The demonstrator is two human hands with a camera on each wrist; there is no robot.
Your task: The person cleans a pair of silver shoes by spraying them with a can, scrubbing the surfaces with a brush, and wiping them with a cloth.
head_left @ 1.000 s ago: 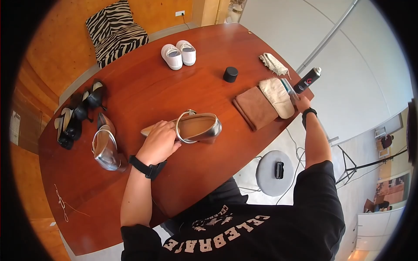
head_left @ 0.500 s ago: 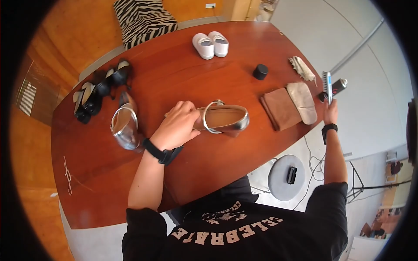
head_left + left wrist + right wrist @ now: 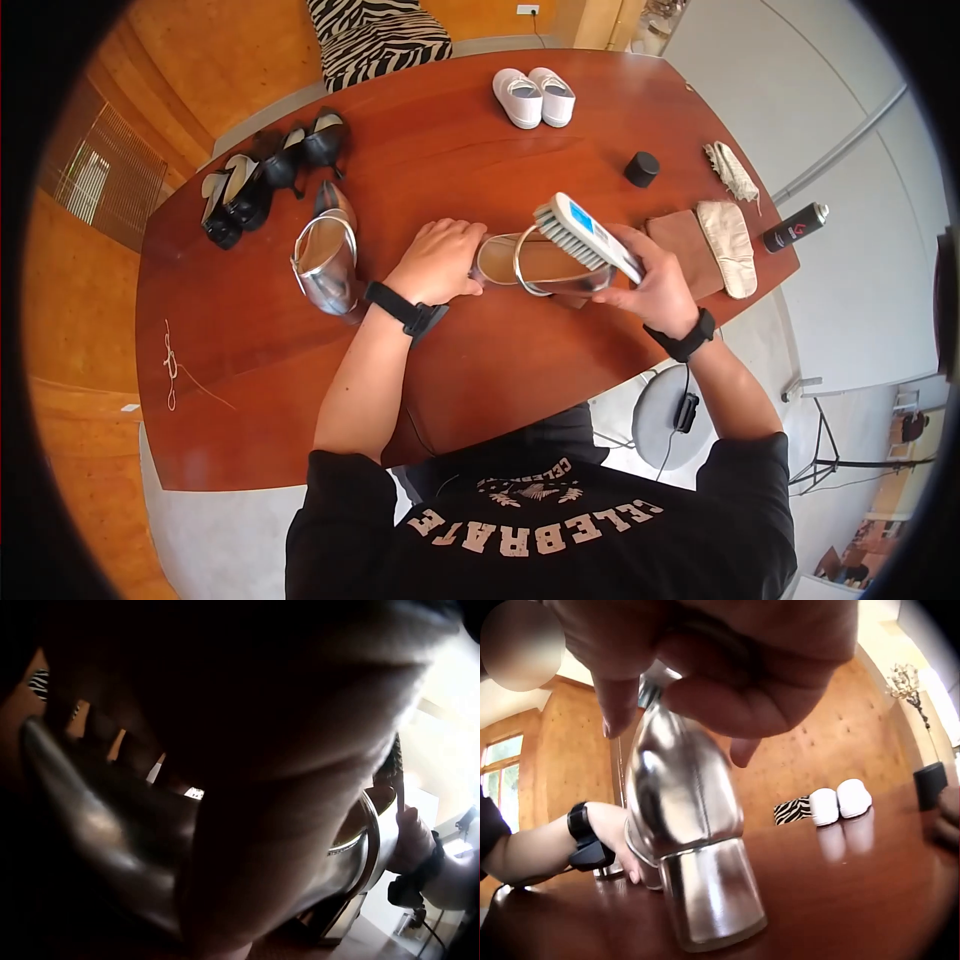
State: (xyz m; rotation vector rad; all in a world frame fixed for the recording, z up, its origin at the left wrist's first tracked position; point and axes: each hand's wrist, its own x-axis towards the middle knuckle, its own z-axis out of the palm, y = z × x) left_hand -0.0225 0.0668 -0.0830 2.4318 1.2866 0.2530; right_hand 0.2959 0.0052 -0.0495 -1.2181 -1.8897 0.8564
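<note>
A silver shoe with an ankle strap lies on the table, its toe end under the left hand. In the left wrist view the left fingers and thumb grip the silver toe. The right hand pinches the handle of a white brush with grey bristles, held over the heel end of the shoe. The silver heel shows just below the right hand in the right wrist view. Whether bristles touch the shoe, I cannot tell.
Another silver shoe and several black heels are at the left. White shoes stand at the back. A black cap, folded brown cloth, pale cloth and spray can are on the right.
The right hand has picked the brush up from beside the spray can and brought it left over the shoe. The can now lies on its side. The left hand keeps its hold on the toe.
</note>
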